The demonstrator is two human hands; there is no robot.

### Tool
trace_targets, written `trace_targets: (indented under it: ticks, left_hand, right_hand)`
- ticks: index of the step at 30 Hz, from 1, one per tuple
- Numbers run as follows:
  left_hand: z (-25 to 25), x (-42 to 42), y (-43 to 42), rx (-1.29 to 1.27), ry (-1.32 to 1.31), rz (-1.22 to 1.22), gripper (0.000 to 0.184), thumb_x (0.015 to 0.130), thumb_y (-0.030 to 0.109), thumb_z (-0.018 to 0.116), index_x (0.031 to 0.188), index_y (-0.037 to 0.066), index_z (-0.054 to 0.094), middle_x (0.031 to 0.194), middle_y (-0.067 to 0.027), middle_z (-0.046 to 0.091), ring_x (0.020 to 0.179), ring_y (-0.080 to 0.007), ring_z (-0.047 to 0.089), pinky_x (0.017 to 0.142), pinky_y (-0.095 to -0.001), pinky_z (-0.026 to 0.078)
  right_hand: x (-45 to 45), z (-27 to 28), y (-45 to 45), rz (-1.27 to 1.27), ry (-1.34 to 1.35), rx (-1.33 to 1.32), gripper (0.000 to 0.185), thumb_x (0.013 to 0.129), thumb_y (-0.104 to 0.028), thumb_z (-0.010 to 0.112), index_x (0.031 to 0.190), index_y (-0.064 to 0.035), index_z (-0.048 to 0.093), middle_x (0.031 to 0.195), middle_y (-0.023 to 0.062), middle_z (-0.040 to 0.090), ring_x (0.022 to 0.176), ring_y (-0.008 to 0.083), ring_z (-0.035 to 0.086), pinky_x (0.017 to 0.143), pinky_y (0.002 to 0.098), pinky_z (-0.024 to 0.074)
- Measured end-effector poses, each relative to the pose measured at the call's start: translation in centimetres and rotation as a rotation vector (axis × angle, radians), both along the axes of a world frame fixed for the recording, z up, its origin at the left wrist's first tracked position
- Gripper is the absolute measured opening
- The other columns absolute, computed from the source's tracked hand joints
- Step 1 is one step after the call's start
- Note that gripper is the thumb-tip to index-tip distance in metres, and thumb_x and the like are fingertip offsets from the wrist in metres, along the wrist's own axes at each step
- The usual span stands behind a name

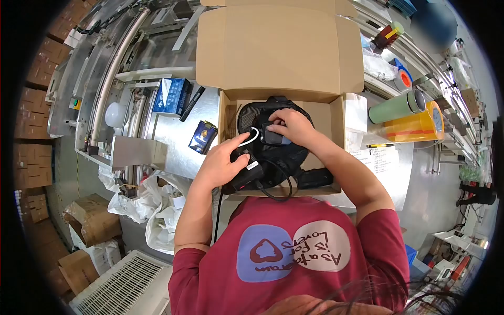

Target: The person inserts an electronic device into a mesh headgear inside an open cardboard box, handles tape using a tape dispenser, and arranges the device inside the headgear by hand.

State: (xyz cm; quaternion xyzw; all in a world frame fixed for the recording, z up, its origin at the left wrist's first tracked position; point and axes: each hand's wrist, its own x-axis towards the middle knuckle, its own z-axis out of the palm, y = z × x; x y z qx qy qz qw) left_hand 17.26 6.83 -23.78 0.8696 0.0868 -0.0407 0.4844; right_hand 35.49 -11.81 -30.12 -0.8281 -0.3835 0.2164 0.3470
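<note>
My left hand curls at the left side of the open cardboard box, against a black block-shaped device with a white label. Its index fingertip touches a short white curved cable. My right hand has its fingers bent over a small flat black device with rounded corners. Beneath both hands lies a black mesh item with straps, inside the box. A black cable loops over the box's near edge. The undersides of both hands are hidden.
Left of the box are a blue box, a black marker and a dark blue packet. To the right stand a green tumbler and an orange tape roll, near a written sheet with a pen.
</note>
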Motion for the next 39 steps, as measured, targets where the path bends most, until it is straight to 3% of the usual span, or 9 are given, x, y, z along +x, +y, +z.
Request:
trace_targets:
  ticks: [14,17,20,23,30,33,39]
  left_hand:
    - [-0.1,0.1,-0.3,0.052,0.019,-0.001,0.053,0.082,0.016,0.065,0.134,0.009,0.056,0.113,-0.0204,0.068,0.1,-0.0325,0.067,0.089,-0.0371,0.05]
    - [-0.4,0.0,-0.4,0.079,0.026,0.002,0.06,0.082,0.024,0.063,0.139,0.015,0.05,0.114,-0.0223,0.065,0.102,-0.0379,0.063,0.087,-0.0416,0.05]
    - [0.3,0.2,-0.8,0.086,0.025,0.002,0.066,0.081,0.023,0.063,0.145,0.024,0.044,0.114,-0.0202,0.061,0.095,-0.0384,0.063,0.082,-0.0433,0.051]
    - [1.3,0.1,-1.2,0.167,0.038,-0.035,0.07,0.082,0.016,0.062,0.148,0.024,0.04,0.117,-0.0179,0.054,0.092,-0.0375,0.061,0.086,-0.0394,0.049]
    - [0.7,0.4,-1.8,0.344,0.086,-0.176,0.048,0.086,0.02,0.058,0.133,0.029,0.058,0.109,-0.0171,0.053,0.083,-0.0346,0.062,0.077,-0.042,0.051]
    - [0.7,1.3,-2.6,0.521,0.148,-0.234,0.049,0.086,0.021,0.056,0.134,0.03,0.057,0.106,-0.0182,0.054,0.081,-0.0368,0.063,0.076,-0.0443,0.052]
    - [-0.4,2.3,-3.7,0.624,0.117,-0.209,0.051,0.083,0.019,0.058,0.133,0.03,0.057,0.098,-0.0186,0.055,0.074,-0.0379,0.065,0.067,-0.0467,0.055]
  right_hand:
    - [-2.1,-0.6,0.5,-0.035,-0.313,-0.136,0.029,0.09,-0.037,0.063,0.102,-0.0109,0.066,0.102,0.0116,0.063,0.103,0.0308,0.059,0.089,0.0434,0.0465]
    - [-2.0,-0.6,0.6,-0.02,-0.322,-0.155,0.031,0.09,-0.04,0.062,0.102,-0.0116,0.066,0.102,0.0119,0.063,0.103,0.0308,0.059,0.089,0.044,0.0464]
    - [-2.0,-0.6,0.6,-0.027,-0.324,-0.123,0.028,0.089,-0.036,0.064,0.101,-0.0105,0.066,0.1,0.0115,0.063,0.101,0.0318,0.059,0.088,0.0437,0.046]
    - [-2.1,-0.4,0.5,-0.035,-0.346,-0.095,0.026,0.088,-0.034,0.066,0.099,-0.0098,0.065,0.099,0.0111,0.063,0.1,0.0319,0.059,0.087,0.0435,0.0458]
    - [-2.3,-1.0,0.4,-0.046,-0.406,-0.041,0.026,0.087,-0.034,0.067,0.097,-0.0101,0.064,0.096,0.0096,0.064,0.097,0.0294,0.06,0.085,0.0435,0.046]
    - [-2.4,-0.9,0.5,-0.045,-0.406,-0.052,0.026,0.087,-0.034,0.067,0.097,-0.0105,0.065,0.096,0.0088,0.064,0.096,0.0288,0.06,0.086,0.0427,0.0455]
    - [-2.5,-1.3,0.5,-0.072,-0.414,-0.007,0.025,0.085,-0.032,0.069,0.095,-0.0101,0.064,0.092,0.0081,0.063,0.093,0.0291,0.059,0.084,0.0418,0.0462]
